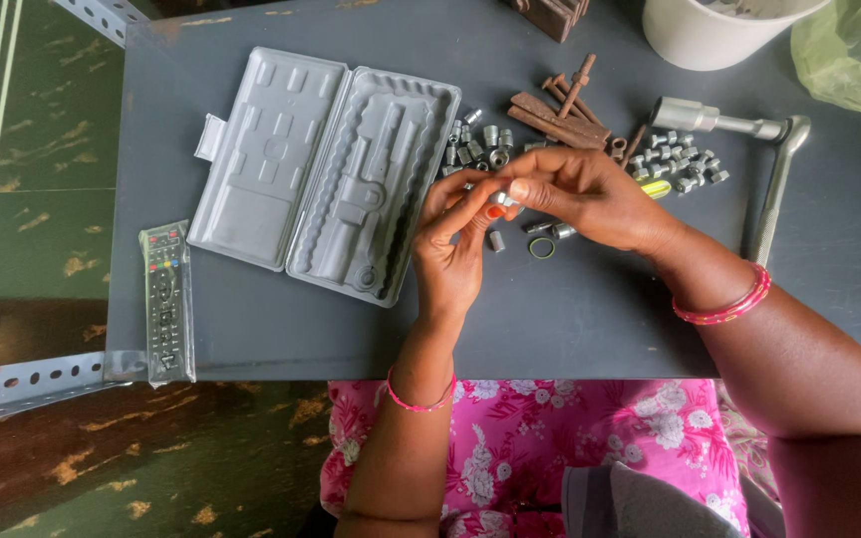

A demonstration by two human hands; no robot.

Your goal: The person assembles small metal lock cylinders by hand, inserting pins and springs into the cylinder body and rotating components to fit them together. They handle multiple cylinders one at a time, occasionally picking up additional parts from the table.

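While both hands meet over the grey table [570, 329], the biggest thing beside the grip is the open grey plastic case [326, 169], lying flat just past the left hand's knuckles with its moulded slots bare. Well beyond that, at the table's edge, lies a wrapped remote control [166, 299]. Past the right hand rests a long steel ratchet handle [774, 199] with its extension bar [715, 120], and farther off a white bucket [710, 35]. Rusty brown metal pieces [565, 110] lie just above the grip.

The left hand [450, 249] and right hand [585, 194] pinch one small socket [499, 199] between their fingertips — a short, silvery metal piece, mostly hidden by the fingers, held just above the tabletop. Both hands are closed on it.

Loose silver sockets [480, 139] cluster just beyond the fingertips, a second heap [685, 164] sits past the right wrist, and a small green ring [541, 248] lies directly below the grip — near a lone socket [496, 240].
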